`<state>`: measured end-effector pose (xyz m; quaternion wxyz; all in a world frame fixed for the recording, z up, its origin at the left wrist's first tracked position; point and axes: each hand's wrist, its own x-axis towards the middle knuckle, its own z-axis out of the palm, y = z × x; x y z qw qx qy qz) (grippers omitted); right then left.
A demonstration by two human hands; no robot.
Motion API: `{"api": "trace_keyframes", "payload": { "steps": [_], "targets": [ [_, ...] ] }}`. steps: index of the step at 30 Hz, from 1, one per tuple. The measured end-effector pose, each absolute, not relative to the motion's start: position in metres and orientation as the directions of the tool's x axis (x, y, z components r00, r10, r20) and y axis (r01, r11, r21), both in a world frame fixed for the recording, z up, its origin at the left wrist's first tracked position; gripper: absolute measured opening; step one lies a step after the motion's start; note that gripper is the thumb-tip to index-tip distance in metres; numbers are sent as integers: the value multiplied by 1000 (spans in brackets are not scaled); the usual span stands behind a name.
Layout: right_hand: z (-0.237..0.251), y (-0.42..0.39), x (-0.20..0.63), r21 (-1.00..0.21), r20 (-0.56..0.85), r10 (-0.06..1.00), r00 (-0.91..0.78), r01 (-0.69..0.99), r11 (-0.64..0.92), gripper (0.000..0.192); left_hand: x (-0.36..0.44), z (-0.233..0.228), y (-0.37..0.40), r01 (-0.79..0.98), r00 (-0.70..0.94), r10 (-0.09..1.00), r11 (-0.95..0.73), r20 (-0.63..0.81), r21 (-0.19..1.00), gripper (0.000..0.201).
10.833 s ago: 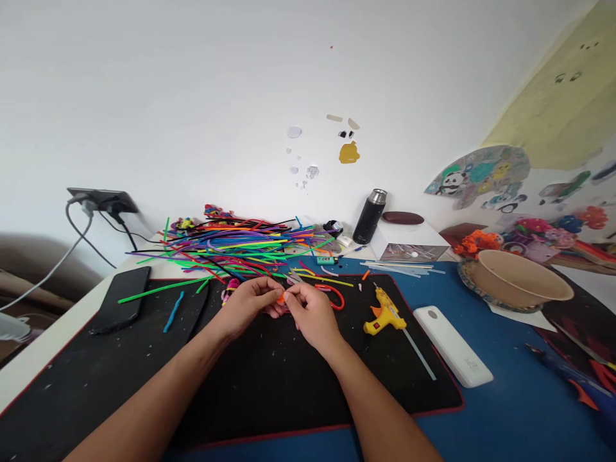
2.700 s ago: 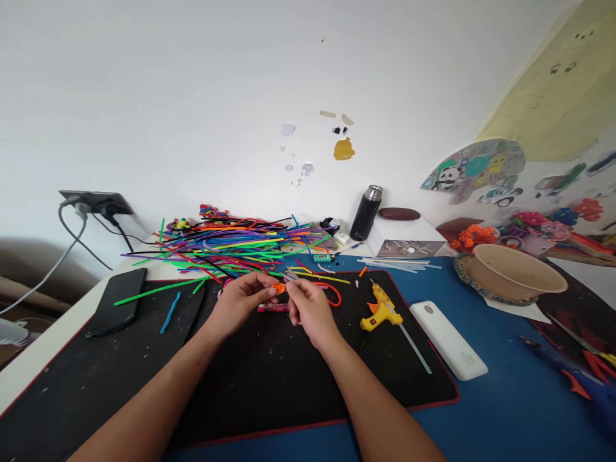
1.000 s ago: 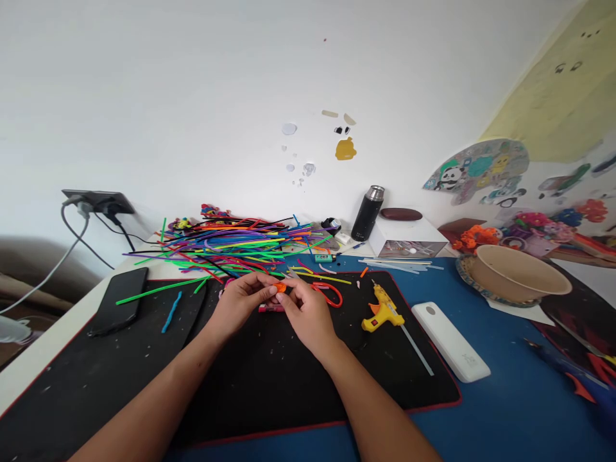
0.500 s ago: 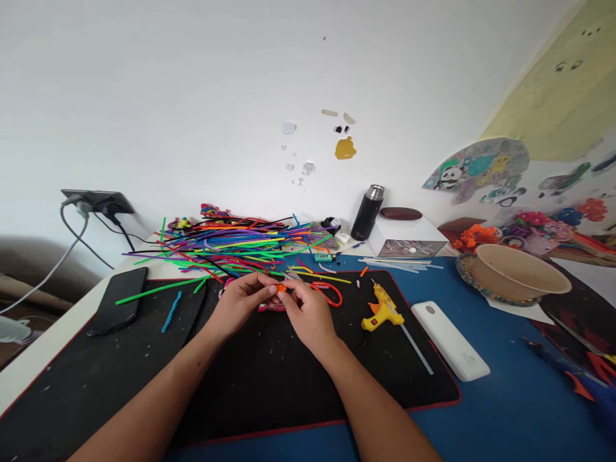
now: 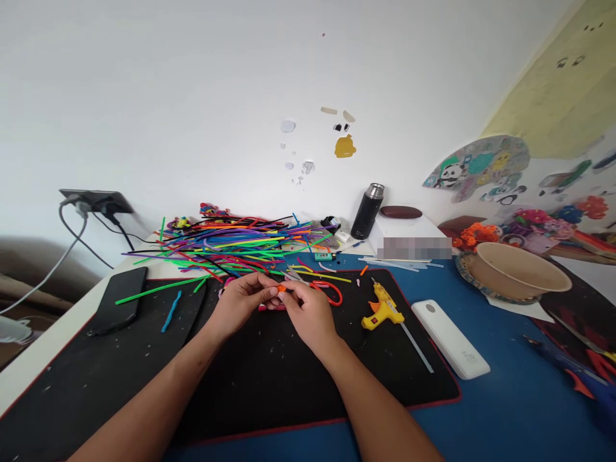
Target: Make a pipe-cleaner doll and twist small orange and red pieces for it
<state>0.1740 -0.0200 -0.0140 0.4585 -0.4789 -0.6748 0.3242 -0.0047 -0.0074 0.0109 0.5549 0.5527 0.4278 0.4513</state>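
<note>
A small orange pipe cleaner piece (image 5: 282, 289) is pinched between the fingertips of both hands, over the black mat (image 5: 260, 378). My left hand (image 5: 243, 300) is closed on its left side, thumb against forefinger. From the right, my right hand (image 5: 308, 311) grips the same piece; the fingers partly cover it, so its full shape is hidden. Just behind my right hand lie scissors with red handles (image 5: 337, 294). A pink-red object (image 5: 269, 308) sits on the mat beneath the fingers, mostly hidden.
A heap of coloured pipe cleaners (image 5: 240, 240) lies behind the hands. Rightward are a yellow glue gun (image 5: 385, 309), a white power bank (image 5: 450, 340) and a beige bowl (image 5: 522, 273). A black phone (image 5: 120, 300) and a twisted blue stem (image 5: 171, 312) lie left. A black flask (image 5: 368, 212) stands behind.
The fingers have shifted slightly around the orange piece, and less of it shows now. Both hands stay in nearly the same place.
</note>
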Motion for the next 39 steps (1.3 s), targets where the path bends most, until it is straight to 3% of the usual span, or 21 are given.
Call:
{"api": "trace_keyframes", "payload": {
  "steps": [4,12,21,30,39],
  "targets": [
    [-16,-19,173,-908,269,957,-109,301,290,22,-2,9,-8,-32,185,982,-32,37,999,41],
    [-15,-19,171,-995,100,985,-140,1,101,33,-5,6,-8,55,104,985,-147,141,988,36],
    [-8,-18,172,-998,63,992,-109,-39,59,28,-3,4,-10,27,204,969,-149,140,988,40],
    [-12,-15,171,-990,14,994,-113,-140,-2,28,-4,1,-10,234,174,965,-236,198,943,33],
    [-10,-16,173,-997,64,991,-114,-52,58,26,-4,7,-9,10,239,969,-68,64,998,38]
  ]
}}
